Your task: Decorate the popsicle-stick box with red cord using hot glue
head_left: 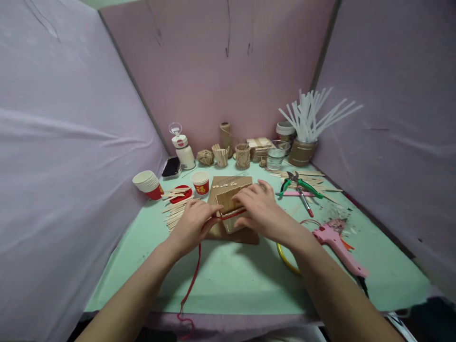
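A small wooden box (228, 201) with scalloped edges is tilted above a brown board (245, 236). A red cord (194, 275) runs along the box's near edge and hangs down past the table's front edge. My left hand (194, 222) pinches the cord at the box's left corner, thumb and forefinger closed on it. My right hand (261, 211) is closed round the right side of the box, its fingers on top and thumb below, near the cord. The right end of the cord is hidden by this hand.
Wooden sticks (174, 216) and paper cups (146, 183) lie left. A pink glue gun (338, 247), yellow ring (285, 259) and green-handled pliers (308, 187) are right. Along the back stand a white bottle (184, 154), a glass of water (276, 156) and a jar of white sticks (302, 152).
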`<state>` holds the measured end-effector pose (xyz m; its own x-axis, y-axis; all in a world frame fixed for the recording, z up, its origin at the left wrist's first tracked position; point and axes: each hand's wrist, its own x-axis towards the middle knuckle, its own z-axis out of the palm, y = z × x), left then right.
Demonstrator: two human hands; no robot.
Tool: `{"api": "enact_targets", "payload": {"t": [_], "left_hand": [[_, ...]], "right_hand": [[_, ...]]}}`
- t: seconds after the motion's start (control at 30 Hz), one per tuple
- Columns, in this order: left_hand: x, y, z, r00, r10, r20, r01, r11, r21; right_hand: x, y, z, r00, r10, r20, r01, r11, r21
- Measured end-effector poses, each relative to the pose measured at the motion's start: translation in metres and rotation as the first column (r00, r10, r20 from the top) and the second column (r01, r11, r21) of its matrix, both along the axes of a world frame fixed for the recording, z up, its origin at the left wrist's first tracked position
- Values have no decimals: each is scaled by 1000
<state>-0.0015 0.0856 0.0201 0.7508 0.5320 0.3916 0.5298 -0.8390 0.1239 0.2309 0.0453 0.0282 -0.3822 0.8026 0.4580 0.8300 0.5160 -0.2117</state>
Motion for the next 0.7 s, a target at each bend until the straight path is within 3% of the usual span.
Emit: {"api": "enact_targets", "payload": {"t": [0.1, 0.23, 0.5, 0.7], "left_hand": [[0, -2, 2, 1000, 3, 3, -3, 1000, 12], [6, -6, 8, 1000, 26, 5, -26, 1000, 18], [33, -5, 7, 998, 28, 55, -31, 999, 40], [40, -5, 6, 991, 5, 134, -10, 999, 39]], "right_hand": [[23, 0, 3, 997, -78, -4, 78, 996, -36], [39, 4, 1, 998, -69, 0, 68, 993, -94], [40, 6, -2, 998, -32, -53, 26, 993, -112], [40, 10, -9, 996, 0, -93, -7, 997, -74]]}}
